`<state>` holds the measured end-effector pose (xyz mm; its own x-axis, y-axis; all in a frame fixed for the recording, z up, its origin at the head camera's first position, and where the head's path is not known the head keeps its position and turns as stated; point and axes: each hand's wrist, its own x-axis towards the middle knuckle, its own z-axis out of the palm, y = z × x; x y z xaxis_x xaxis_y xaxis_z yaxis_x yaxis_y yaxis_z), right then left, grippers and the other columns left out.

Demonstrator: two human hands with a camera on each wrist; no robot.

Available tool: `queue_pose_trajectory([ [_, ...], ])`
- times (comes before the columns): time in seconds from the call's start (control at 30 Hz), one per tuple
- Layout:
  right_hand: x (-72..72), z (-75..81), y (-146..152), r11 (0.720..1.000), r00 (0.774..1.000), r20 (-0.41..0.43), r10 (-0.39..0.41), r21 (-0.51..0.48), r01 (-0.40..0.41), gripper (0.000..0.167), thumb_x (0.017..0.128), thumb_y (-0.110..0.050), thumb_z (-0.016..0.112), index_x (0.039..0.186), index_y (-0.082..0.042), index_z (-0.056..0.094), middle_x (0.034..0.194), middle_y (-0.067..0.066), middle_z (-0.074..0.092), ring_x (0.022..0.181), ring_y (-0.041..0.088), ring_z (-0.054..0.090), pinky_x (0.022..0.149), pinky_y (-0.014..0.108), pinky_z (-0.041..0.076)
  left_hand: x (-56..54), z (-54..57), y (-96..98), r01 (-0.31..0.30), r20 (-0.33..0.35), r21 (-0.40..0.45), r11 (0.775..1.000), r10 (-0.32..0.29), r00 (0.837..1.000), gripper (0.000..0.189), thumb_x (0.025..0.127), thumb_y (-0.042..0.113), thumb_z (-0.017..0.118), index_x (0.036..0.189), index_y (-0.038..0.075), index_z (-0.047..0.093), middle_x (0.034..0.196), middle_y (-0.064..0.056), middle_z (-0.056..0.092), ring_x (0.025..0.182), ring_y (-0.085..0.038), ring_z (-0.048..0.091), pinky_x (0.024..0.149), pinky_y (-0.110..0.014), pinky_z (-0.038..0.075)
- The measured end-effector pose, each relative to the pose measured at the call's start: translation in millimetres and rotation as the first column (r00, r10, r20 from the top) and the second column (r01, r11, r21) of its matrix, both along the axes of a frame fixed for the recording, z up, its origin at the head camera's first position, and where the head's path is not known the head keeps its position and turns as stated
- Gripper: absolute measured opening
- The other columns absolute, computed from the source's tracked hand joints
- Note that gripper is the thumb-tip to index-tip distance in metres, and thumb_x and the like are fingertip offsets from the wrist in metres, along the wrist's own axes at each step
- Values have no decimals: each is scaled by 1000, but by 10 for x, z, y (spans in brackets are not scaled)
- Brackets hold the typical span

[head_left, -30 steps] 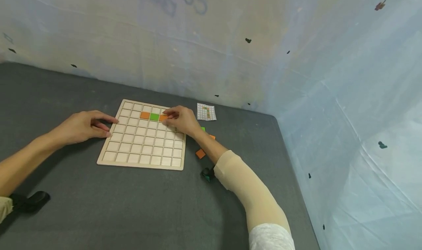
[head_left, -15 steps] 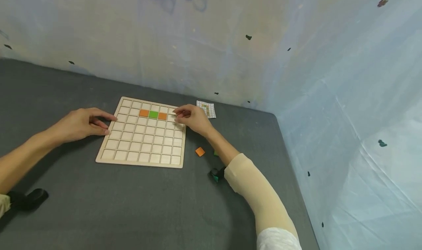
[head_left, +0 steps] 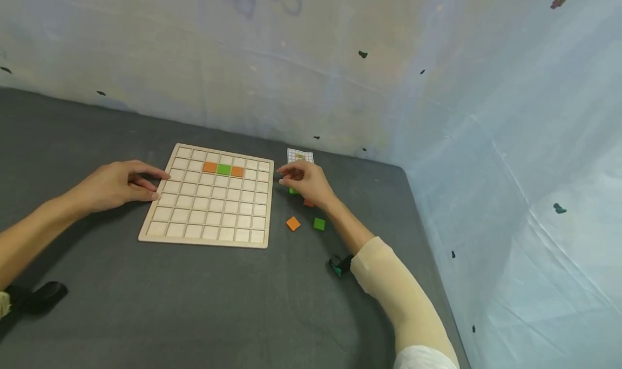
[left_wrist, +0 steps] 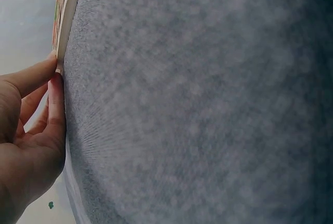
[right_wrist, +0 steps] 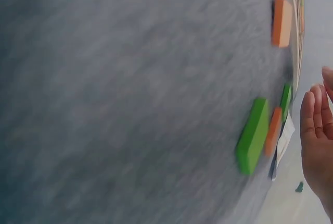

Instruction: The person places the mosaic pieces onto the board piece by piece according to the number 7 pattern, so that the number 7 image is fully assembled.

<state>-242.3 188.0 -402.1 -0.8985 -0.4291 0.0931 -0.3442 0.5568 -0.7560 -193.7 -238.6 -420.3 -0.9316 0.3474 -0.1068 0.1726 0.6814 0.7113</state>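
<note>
In the head view a pale wooden grid board (head_left: 204, 239) lies on the dark table. Set in one of its upper rows, side by side, are an orange tile (head_left: 210, 167), a green tile (head_left: 224, 169) and another orange tile (head_left: 237, 172). My left hand (head_left: 119, 184) touches the board's left edge with thumb and fingertips. Just off the right edge hovers my right hand (head_left: 307, 182), fingers slightly bent, holding nothing. Below it are a loose green tile (head_left: 293, 190) and an orange tile (head_left: 308, 202), both partly hidden. Nearer lie an orange tile (head_left: 293, 223) and a green tile (head_left: 319, 223).
A small printed card (head_left: 300, 154) with a coloured grid lies behind the right hand, partly covered by it. A pale sheet wall (head_left: 218, 61) stands along the table's back and right sides. Dark straps (head_left: 340, 264) hang at both wrists.
My right hand has let go of the right-hand orange tile on the board and moved right, off the board, over the loose tiles. The left hand stays at the board's edge.
</note>
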Motion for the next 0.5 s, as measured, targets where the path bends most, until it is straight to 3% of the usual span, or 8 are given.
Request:
queue_pose_trajectory([
  [0.5,60,-94,364,999,999,20,-46,29,46,29,92,-13,73,121,-9,70,117,3,67,101,16,66,82,28,54,9,9,27,25,-20,-13,1000,-25,999,52,91,25,76,137,8,59,109,-7,69,88,2,60,69,-24,45],
])
